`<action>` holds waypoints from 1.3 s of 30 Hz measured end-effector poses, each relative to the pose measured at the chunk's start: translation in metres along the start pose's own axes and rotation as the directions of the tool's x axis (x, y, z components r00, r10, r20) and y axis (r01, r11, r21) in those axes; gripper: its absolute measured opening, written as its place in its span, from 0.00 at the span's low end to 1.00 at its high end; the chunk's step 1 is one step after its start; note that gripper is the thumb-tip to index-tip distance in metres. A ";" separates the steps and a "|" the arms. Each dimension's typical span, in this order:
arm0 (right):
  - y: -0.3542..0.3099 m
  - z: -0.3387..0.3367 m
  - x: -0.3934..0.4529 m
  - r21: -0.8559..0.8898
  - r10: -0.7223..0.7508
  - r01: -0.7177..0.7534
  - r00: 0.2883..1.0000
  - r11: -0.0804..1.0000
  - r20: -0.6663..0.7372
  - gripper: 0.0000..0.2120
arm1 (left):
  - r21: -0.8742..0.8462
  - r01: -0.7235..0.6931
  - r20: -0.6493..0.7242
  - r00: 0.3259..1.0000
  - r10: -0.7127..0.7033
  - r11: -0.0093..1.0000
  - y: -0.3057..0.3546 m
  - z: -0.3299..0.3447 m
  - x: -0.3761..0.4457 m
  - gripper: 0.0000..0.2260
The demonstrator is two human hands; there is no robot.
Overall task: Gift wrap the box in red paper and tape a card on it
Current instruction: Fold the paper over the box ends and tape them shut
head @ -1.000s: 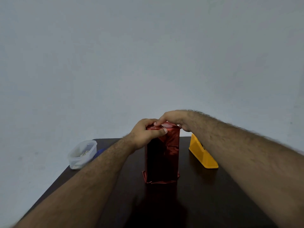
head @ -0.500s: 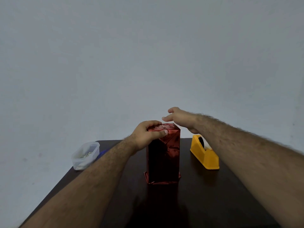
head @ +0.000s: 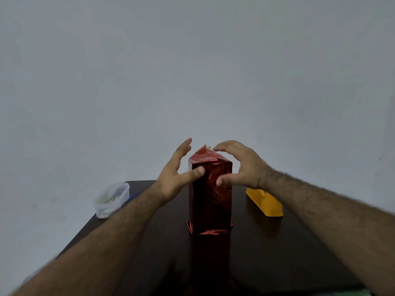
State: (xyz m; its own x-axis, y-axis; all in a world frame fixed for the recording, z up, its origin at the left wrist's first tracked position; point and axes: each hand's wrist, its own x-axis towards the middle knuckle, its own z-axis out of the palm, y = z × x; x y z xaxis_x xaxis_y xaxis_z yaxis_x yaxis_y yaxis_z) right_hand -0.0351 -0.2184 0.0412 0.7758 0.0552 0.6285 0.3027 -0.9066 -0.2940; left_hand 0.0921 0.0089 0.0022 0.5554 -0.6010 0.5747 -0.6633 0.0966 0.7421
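Observation:
A tall box wrapped in shiny red paper (head: 210,201) stands upright in the middle of the dark table (head: 267,253). A folded paper flap sticks up at the far edge of its top. My left hand (head: 177,174) is at the box's upper left with fingers spread straight and the thumb touching the front face. My right hand (head: 241,165) hovers at the upper right, fingers loosely arched over the top and thumb near the front face. Neither hand grips anything. No card is in view.
A yellow tape dispenser (head: 265,202) sits to the right of the box behind my right wrist. A clear plastic tub (head: 111,199) with small items stands at the table's far left edge, with something blue (head: 133,196) beside it. A plain wall rises behind.
My left hand let go of the folded top and opened beside the box. My right hand came back from above the dispenser to the box's upper right. The top flap now stands up.

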 end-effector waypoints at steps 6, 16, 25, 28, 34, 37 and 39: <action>0.007 0.018 0.010 0.110 -0.029 0.052 0.981 0.993 -0.194 0.06 | 0.074 -0.076 -0.221 0.971 0.090 0.994 -0.007 0.002 0.000 0.10; -0.010 0.003 0.027 0.725 0.632 -0.542 0.751 0.424 0.192 0.30 | -0.156 0.046 -0.097 0.993 -0.061 0.987 0.006 -0.001 0.016 0.03; -0.008 0.021 0.021 0.647 0.726 -0.637 0.663 0.420 0.182 0.17 | 0.023 0.112 -0.429 0.899 -0.091 0.993 -0.012 0.018 0.018 0.11; -0.011 0.025 0.021 0.686 0.739 -0.606 0.658 0.404 0.146 0.16 | -0.044 0.034 -0.452 0.891 -0.050 0.998 0.002 0.037 -0.002 0.17; -0.035 0.021 0.021 0.806 0.659 -0.498 0.729 0.321 0.188 0.25 | 0.006 0.116 -0.186 0.976 -0.112 0.993 0.006 0.053 -0.017 0.62; -0.049 0.010 0.018 0.687 0.559 -0.483 0.818 0.542 0.134 0.32 | -0.087 0.157 -0.184 0.968 -0.171 0.984 0.000 0.045 -0.008 0.58; -0.047 0.005 0.016 0.510 0.451 -0.364 0.891 0.779 -0.054 0.32 | -0.193 0.188 -0.127 0.968 -0.214 0.963 -0.002 0.037 -0.005 0.56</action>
State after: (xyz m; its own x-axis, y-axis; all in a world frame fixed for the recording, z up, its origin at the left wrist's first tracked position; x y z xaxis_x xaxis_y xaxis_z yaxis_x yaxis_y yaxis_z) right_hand -0.0342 -0.1729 0.0619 0.7976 -0.3826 0.4664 0.2362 -0.5133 -0.8250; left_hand 0.0721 -0.0178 -0.0144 0.7438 -0.5019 0.4414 -0.4375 0.1337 0.8892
